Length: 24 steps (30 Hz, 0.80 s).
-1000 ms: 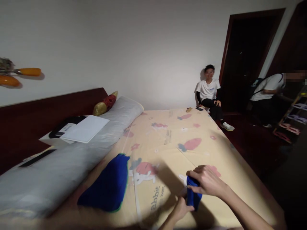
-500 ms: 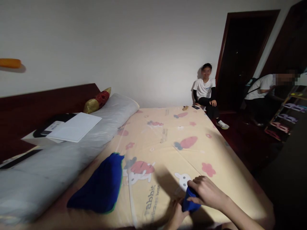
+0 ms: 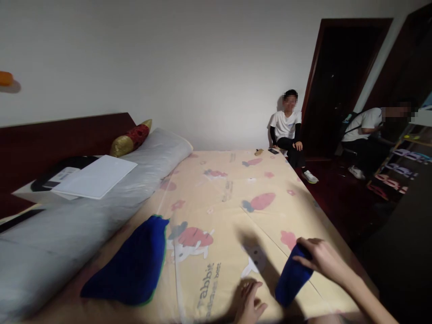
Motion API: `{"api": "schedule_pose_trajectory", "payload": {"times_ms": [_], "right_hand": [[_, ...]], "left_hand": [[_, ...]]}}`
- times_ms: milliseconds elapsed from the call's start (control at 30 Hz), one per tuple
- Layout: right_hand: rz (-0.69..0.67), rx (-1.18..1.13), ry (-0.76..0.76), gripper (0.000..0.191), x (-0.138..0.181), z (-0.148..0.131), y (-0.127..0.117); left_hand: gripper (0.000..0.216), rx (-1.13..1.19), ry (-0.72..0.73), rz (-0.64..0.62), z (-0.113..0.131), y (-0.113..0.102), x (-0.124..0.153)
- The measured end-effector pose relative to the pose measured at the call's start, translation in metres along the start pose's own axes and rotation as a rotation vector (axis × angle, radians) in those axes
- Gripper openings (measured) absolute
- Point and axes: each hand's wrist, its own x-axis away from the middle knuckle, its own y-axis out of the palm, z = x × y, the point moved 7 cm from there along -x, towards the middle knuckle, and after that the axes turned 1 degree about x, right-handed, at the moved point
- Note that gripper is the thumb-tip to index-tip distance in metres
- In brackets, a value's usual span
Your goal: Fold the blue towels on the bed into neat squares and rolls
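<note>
At the near right of the bed, my right hand (image 3: 319,258) grips the upper end of a folded blue cloth (image 3: 293,275), which hangs down at a slant. My left hand (image 3: 250,302) is just left of that cloth, apart from it, fingers spread and holding nothing. On the left part of the bed lies a second blue cloth (image 3: 135,265) with a green edge, spread flat and slightly creased. Both are on or over a cream bed sheet (image 3: 232,216) printed with rabbits, carrots and flowers.
A rolled grey bedding bundle (image 3: 162,153) runs along the headboard (image 3: 67,132), carrying a white flat box (image 3: 97,175) and a red-gold pillow (image 3: 131,138). One person (image 3: 286,126) sits at the bed's far corner; another (image 3: 361,128) bends near a shoe rack (image 3: 398,168).
My left hand has let go of the folded blue cloth. My right hand has lifted it to the right, and it now hangs longer. The view has shifted slightly.
</note>
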Motion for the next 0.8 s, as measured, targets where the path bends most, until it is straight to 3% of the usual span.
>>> {"api": "schedule_pose_trajectory", "payload": {"times_ms": [133,267,333,400,500,633,733,800], "right_hand": [[0.085,-0.061,0.125,0.045,-0.016,0.081,-0.053],[0.236,0.086,0.164,0.050,-0.047,0.142,-0.106],[0.331,0.186,0.127,0.051,-0.058,0.160,-0.118],[0.393,0.301,0.079,0.049,-0.059,0.177,-0.112],[0.368,0.468,0.068,0.041,-0.036,0.206,-0.063],[0.373,0.540,0.294,0.036,0.049,0.236,0.050],[0.361,0.482,0.377,0.034,0.121,0.228,0.135],[0.356,0.433,0.422,0.032,0.158,0.216,0.170]], "left_hand": [[0.044,-0.049,-0.059,0.142,-0.024,-0.038,0.001],[0.040,-0.156,-0.086,0.301,-0.047,-0.085,0.012],[0.038,-0.190,-0.104,0.343,-0.056,-0.102,0.019],[0.036,-0.201,-0.114,0.385,-0.065,-0.115,0.024],[0.032,-0.150,-0.116,0.475,-0.085,-0.134,0.033],[0.029,-0.063,-0.221,0.647,-0.133,-0.170,0.051],[0.026,-0.184,-0.340,0.765,-0.168,-0.214,0.067],[0.023,-0.348,-0.506,0.816,-0.189,-0.251,0.080]]}}
